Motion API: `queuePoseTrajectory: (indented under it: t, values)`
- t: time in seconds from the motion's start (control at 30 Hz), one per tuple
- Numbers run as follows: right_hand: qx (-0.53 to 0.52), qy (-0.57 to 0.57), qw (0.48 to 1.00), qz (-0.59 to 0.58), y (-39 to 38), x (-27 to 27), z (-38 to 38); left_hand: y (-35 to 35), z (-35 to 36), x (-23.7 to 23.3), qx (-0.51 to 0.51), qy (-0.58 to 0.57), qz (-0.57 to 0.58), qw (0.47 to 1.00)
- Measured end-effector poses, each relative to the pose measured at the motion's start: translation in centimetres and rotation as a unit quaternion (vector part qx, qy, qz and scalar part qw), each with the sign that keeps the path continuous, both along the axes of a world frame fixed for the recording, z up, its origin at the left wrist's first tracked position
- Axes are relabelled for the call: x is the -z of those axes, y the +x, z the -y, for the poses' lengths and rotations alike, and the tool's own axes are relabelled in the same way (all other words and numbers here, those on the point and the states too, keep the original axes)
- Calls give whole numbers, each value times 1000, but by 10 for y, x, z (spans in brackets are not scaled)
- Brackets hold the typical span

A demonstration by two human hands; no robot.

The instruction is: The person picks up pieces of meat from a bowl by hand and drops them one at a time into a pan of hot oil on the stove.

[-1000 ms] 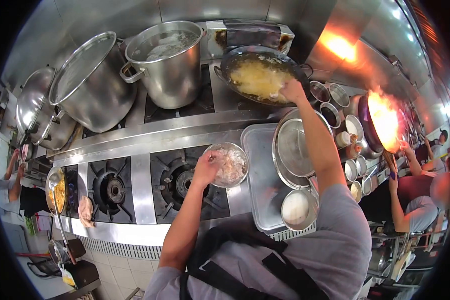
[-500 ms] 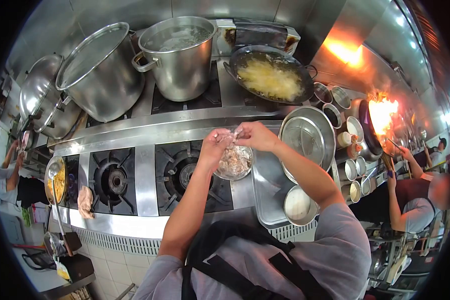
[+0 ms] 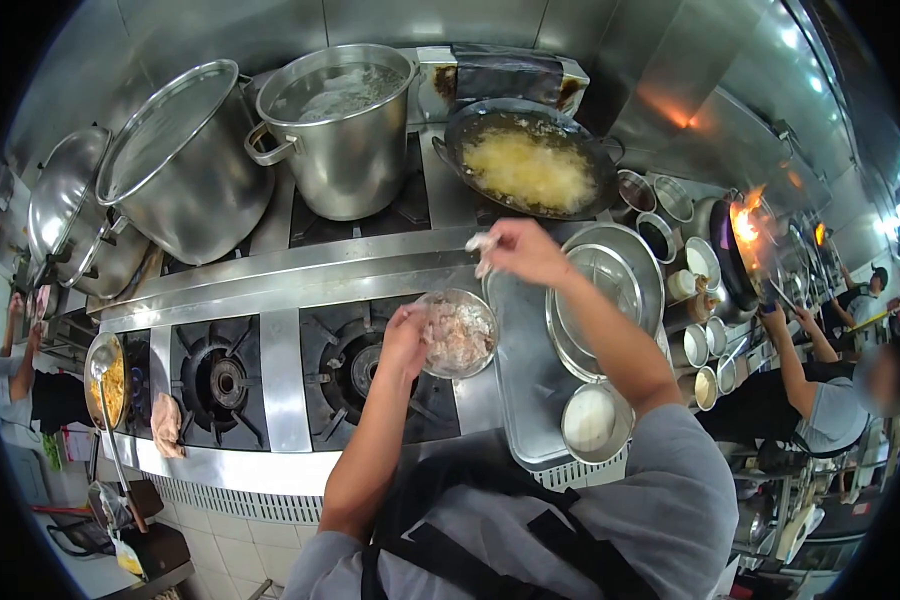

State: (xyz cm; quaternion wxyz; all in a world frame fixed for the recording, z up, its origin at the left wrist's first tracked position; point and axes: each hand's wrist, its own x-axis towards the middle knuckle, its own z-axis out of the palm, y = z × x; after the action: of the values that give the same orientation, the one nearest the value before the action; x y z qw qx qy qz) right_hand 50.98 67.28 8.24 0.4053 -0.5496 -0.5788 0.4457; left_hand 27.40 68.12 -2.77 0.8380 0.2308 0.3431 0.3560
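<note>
A metal bowl (image 3: 489,352) holds several pale pieces (image 3: 457,333) coated in white flour, perhaps raw meat. Beyond its far right side, my right hand (image 3: 530,252) pinches one floured piece (image 3: 482,250) that dangles from the fingertips, just below the wok (image 3: 455,160) of bubbling oil. The pale batter-like contents (image 3: 530,168) foam in that oil. At the bowl's left rim is my left hand (image 3: 404,342), fingers curled and dusted white; what they grip is hidden.
Two tall steel pots (image 3: 345,165) stand behind. Flames rise from a co-worker's wok (image 3: 745,230) at the right. Nested strainers and a bowl (image 3: 598,424) rest by a tray (image 3: 535,400). A cloth (image 3: 166,425) and a pan (image 3: 107,385) with a ladle lie left.
My hands have parted: the right moved up and right toward the oil wok with a floured piece, the left dropped to the bowl's left side. The flames at the right shrank.
</note>
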Motion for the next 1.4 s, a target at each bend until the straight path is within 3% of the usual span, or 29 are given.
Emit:
queuePoseTrajectory:
  t: [0.13,0.23,0.33,0.4,0.43,0.5,0.6,0.63,0.8,0.9,0.97,1.07,1.13,1.23,1.33,1.4]
  values:
    - [129,14,986,104,59,-43,-50,-5,13,1,35,-23,20,999]
    - [197,98,955,198,146,-20,-114,-10,19,9,50,-12,2,999]
    - [259,23,920,294,224,20,-164,-13,20,11,52,17,8,998]
    - [343,-6,869,357,240,29,-180,-14,21,6,38,12,-33,999]
    - [335,-7,872,358,243,32,-183,-14,21,3,30,18,-43,998]
    - [428,84,838,329,246,40,-180,-16,19,8,30,32,-41,998]
    - [410,109,873,241,251,36,-184,-11,21,15,14,68,-36,997]
    - [356,117,912,164,241,30,-176,-7,20,15,8,71,-11,997]
    - [97,86,952,278,102,-51,-76,1,21,-4,7,48,7,999]
    - [-32,84,947,308,11,-55,-11,7,15,-13,61,113,-5,992]
    - [-106,48,968,221,-19,-23,12,9,11,-12,74,115,-7,991]
    - [-107,10,965,241,-55,-15,37,6,14,-26,74,129,-12,989]
    - [-48,-33,973,225,-57,6,38,1,19,-30,59,164,10,985]
    - [-2,-15,993,115,-50,24,38,-7,22,-29,57,164,-6,985]
    - [56,-30,998,-2,-46,9,38,-9,25,-29,0,124,9,992]
    - [89,-41,994,-52,-32,-2,35,-11,23,-21,20,162,-23,986]
